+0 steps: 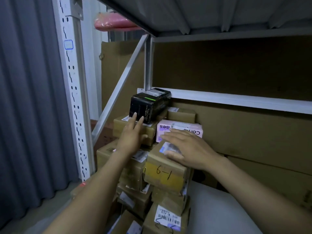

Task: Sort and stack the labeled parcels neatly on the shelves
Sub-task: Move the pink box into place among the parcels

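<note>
Both hands [133, 134] [187, 149] flat on parcels [165, 173].

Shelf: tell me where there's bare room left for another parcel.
The open patch is the pale shelf surface on the right, bordered by the 6-1 box and the large cartons behind. The left is crowded: black box, pink box and brown parcels piled against the diagonal brace.
</note>
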